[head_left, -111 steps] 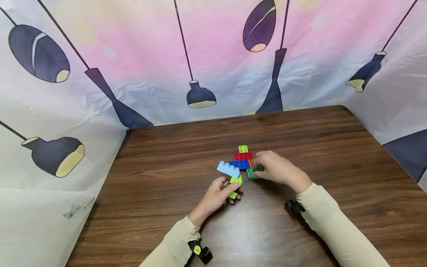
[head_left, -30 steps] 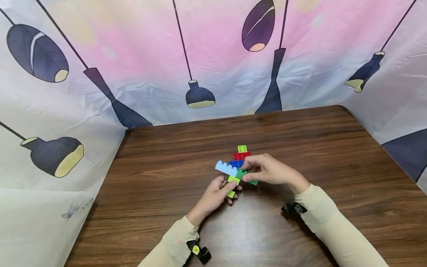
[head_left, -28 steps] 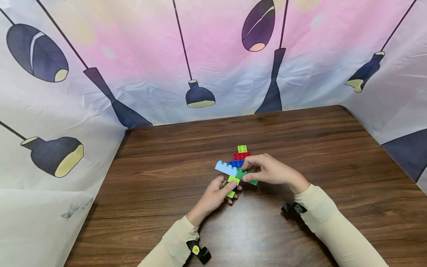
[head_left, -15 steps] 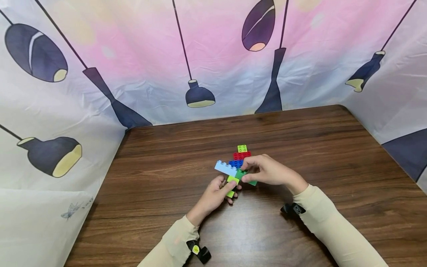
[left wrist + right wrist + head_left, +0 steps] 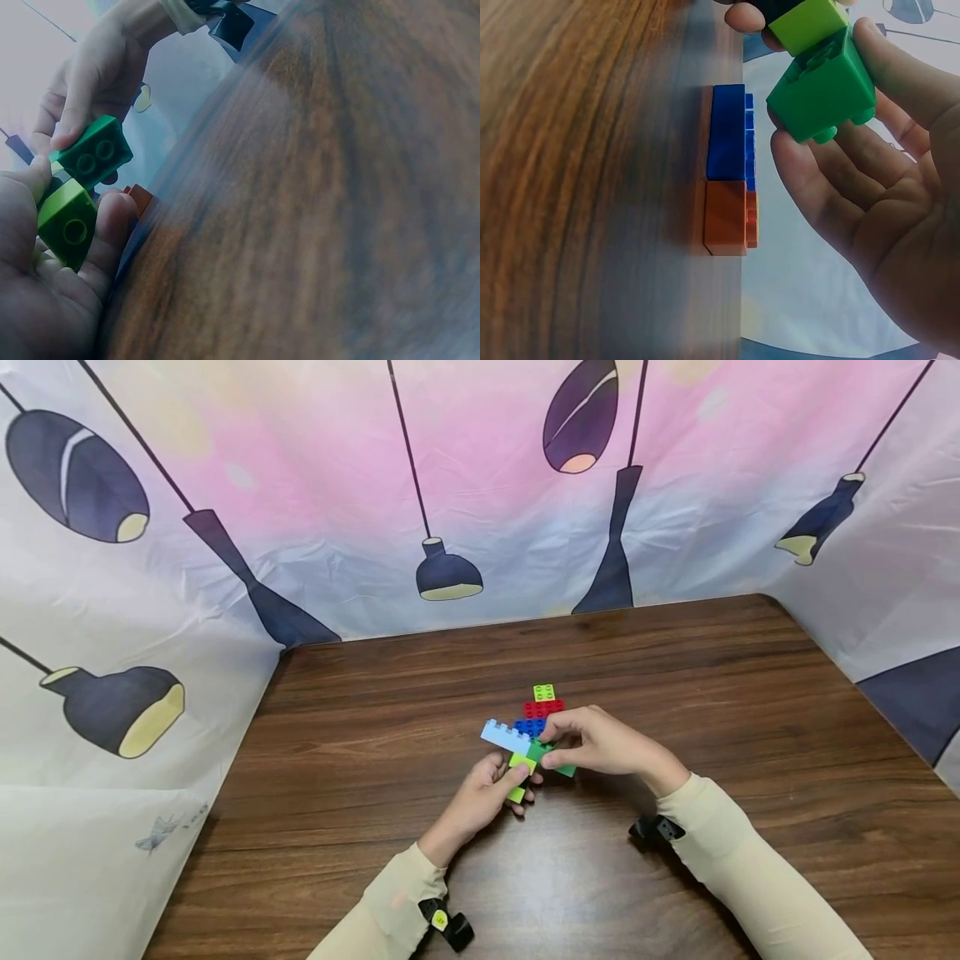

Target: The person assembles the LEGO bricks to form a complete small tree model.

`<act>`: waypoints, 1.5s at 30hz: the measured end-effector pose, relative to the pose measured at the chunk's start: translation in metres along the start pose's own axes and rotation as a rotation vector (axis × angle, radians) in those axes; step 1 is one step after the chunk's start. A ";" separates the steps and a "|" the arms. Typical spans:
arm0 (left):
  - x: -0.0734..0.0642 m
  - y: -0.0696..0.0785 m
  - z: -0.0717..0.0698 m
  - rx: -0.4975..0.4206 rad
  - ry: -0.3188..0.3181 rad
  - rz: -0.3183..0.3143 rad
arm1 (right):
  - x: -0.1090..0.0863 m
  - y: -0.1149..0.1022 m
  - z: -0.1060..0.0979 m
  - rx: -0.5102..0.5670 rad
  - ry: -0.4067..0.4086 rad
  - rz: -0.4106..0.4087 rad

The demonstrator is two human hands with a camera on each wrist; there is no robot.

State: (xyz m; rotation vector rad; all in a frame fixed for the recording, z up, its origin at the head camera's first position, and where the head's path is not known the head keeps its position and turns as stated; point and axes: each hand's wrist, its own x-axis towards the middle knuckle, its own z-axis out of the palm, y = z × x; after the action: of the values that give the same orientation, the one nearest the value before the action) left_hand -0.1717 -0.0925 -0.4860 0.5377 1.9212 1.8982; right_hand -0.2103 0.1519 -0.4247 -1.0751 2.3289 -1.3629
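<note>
Near the table's middle, my left hand [image 5: 480, 792] grips a small stack of lime [image 5: 522, 762] and black bricks, thumb across its near side. A light blue brick [image 5: 502, 737] sits across the stack's top and juts out to the left. Between thumb and fingers, my right hand [image 5: 611, 745] pinches a green brick [image 5: 825, 90], beside the light blue brick's right end. In the right wrist view, the green brick meets the lime brick [image 5: 810, 25]; whether they are pressed fully together I cannot tell. Its studs face away from the lime one there.
Beyond the hands, a blue brick [image 5: 528, 727], a red brick [image 5: 543, 709] and a small lime brick [image 5: 543, 692] lie in line on the wooden table [image 5: 375, 718]. An orange brick [image 5: 726, 217] touches the blue one's end. A printed cloth [image 5: 337, 485] hangs behind the table.
Since the oldest frame, my right hand has lifted the green brick off the table and brought it left onto the stack. Over the last second both hands have hardly moved.
</note>
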 end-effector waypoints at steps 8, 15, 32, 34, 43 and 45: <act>-0.002 0.000 0.000 -0.023 -0.003 -0.012 | 0.000 0.003 0.003 0.016 0.001 0.005; 0.000 0.000 0.001 -0.067 -0.008 -0.011 | 0.000 0.005 0.001 0.032 -0.008 0.009; 0.000 0.005 0.003 -0.088 0.108 -0.029 | -0.002 0.004 -0.007 -0.216 0.175 0.030; 0.000 0.006 0.003 -0.104 0.107 -0.045 | -0.001 0.005 -0.006 -0.325 0.193 0.032; -0.002 0.005 -0.001 -0.147 0.089 -0.028 | 0.004 0.011 0.010 -0.629 0.092 0.008; -0.002 0.006 -0.001 -0.141 0.083 -0.023 | 0.004 0.009 0.013 -0.654 0.084 -0.008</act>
State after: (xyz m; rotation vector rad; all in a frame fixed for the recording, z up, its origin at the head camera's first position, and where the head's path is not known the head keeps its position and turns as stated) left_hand -0.1704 -0.0948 -0.4804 0.3990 1.8179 2.0519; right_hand -0.2110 0.1435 -0.4384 -1.1930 2.9238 -0.6480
